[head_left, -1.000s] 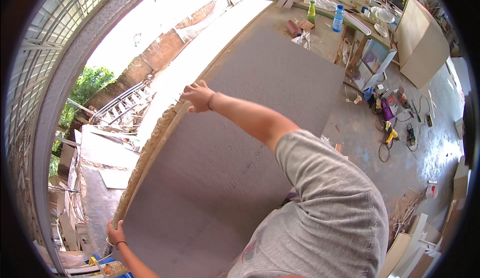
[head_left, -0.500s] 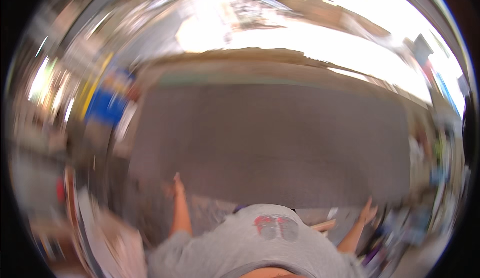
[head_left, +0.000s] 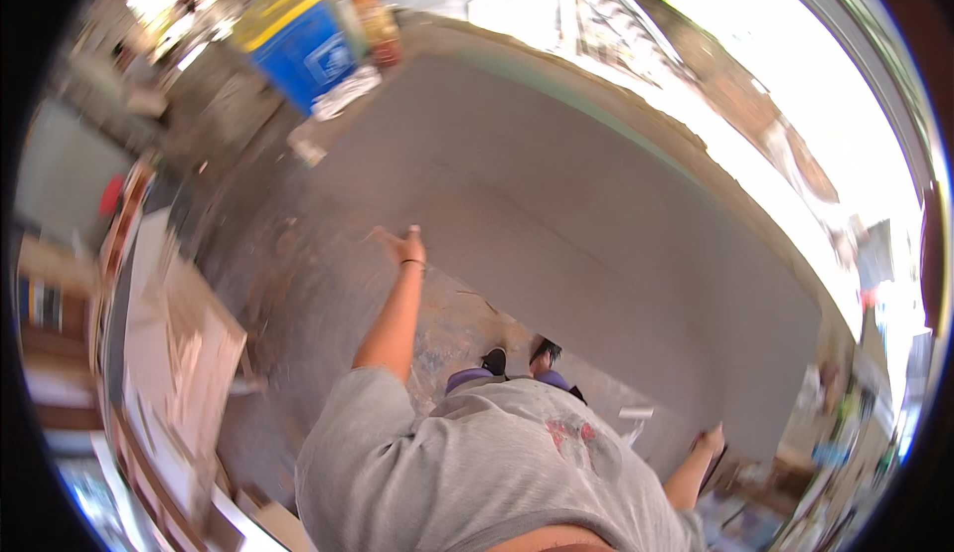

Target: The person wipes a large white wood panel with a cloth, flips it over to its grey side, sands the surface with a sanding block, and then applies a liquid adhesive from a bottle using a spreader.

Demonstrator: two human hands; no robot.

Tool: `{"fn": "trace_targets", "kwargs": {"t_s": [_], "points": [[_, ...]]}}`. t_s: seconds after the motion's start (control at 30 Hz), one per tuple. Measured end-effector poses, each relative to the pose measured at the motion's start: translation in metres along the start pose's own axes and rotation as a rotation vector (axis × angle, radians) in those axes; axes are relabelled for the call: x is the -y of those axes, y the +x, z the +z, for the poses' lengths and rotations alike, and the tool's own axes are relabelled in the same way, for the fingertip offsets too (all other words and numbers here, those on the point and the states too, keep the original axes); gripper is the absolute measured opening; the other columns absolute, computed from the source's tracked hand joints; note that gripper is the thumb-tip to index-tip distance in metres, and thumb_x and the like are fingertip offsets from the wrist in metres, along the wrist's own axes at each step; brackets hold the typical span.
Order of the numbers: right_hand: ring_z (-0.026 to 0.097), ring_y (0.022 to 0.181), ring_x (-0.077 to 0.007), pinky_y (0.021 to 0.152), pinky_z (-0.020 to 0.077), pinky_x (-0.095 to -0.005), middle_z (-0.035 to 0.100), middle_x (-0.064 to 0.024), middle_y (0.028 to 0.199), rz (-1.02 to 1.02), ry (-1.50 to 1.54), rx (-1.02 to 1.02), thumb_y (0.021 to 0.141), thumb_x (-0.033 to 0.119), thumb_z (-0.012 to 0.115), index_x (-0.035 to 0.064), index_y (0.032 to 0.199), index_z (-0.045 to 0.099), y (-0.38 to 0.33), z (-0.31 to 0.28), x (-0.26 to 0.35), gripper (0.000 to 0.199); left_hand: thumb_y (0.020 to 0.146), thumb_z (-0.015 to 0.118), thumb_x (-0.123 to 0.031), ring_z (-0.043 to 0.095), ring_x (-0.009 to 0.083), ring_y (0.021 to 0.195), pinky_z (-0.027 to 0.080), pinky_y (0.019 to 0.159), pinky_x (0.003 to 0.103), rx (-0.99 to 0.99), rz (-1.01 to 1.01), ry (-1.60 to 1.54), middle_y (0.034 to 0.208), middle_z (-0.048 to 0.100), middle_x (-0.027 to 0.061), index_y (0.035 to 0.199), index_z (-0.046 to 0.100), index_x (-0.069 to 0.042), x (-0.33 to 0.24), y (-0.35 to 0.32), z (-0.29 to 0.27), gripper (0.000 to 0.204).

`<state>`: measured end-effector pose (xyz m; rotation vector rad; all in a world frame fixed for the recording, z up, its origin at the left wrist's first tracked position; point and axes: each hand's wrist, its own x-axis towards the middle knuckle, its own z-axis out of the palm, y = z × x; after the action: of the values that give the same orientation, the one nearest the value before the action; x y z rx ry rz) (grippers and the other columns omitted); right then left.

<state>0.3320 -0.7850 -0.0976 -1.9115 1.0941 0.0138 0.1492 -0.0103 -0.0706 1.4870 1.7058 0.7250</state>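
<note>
Grey, wide flat fibreboard sheet (head_left: 596, 244) lies across the floor ahead, stiff, probably heavy and awkward. Left hand (head_left: 405, 248) rests on its near left edge, fingers spread; right hand (head_left: 710, 443) grips the near right corner. Edges suit holding.

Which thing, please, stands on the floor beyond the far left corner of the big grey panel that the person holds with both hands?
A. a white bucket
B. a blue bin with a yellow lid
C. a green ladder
B: the blue bin with its yellow lid stands just past the grey panel.
</note>
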Motion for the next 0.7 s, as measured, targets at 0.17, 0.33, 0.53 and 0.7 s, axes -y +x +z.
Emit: {"fn": "trace_targets", "kwargs": {"t_s": [0.17,0.33,0.53,0.7], "points": [[0.058,0.081,-0.0239,0.065,0.0506,-0.0363,0.057,-0.0141,0.096,0.001,0.264,0.059,0.077,0.029,0.063,-0.0023,0.102,0.056,-0.076,0.020,0.043,0.041,0.090,0.032,-0.042,0.021,0.0322,0.129,0.016,0.104,0.044,0.577,-0.449,-0.717,0.141,0.024,0.0123,0.136,0.024,-0.008,0.082,0.077,-0.015,0.058],[0.062,0.073,-0.0256,0.062,0.0512,-0.0336,0.060,-0.0202,0.092,-0.011,0.009,-0.028,0.070,0.032,0.068,-0.0049,0.118,0.042,-0.058,-0.010,0.046,0.066,0.079,0.062,-0.027,0.052,0.0332,0.099,0.047,0.079,0.040,0.172,-0.281,-0.417,0.120,0.045,0.0190,0.122,0.037,0.004,0.037,-0.019,-0.054,0.059],[0.042,0.116,-0.0307,0.094,0.0365,-0.0450,0.048,-0.0156,0.120,-0.132,-0.174,-0.387,0.073,0.036,0.063,0.0063,0.124,0.041,-0.027,-0.074,0.043,0.063,0.081,0.057,-0.035,0.048,0.0195,0.050,0.038,0.041,0.031,-0.108,-0.182,-0.291,0.069,0.052,0.0126,0.109,0.048,0.001,0.056,-0.053,-0.032,0.046],[0.039,0.118,-0.0284,0.095,0.0337,-0.0475,0.043,-0.0100,0.127,-0.339,-0.376,-0.309,0.076,0.041,0.058,0.0103,0.125,0.042,0.052,-0.119,0.092,0.060,0.082,0.053,-0.041,0.045,0.0204,0.054,0.037,0.045,0.033,0.277,-0.416,-0.014,0.079,0.051,0.0134,0.117,0.042,0.000,0.071,-0.095,-0.003,0.055]]}}
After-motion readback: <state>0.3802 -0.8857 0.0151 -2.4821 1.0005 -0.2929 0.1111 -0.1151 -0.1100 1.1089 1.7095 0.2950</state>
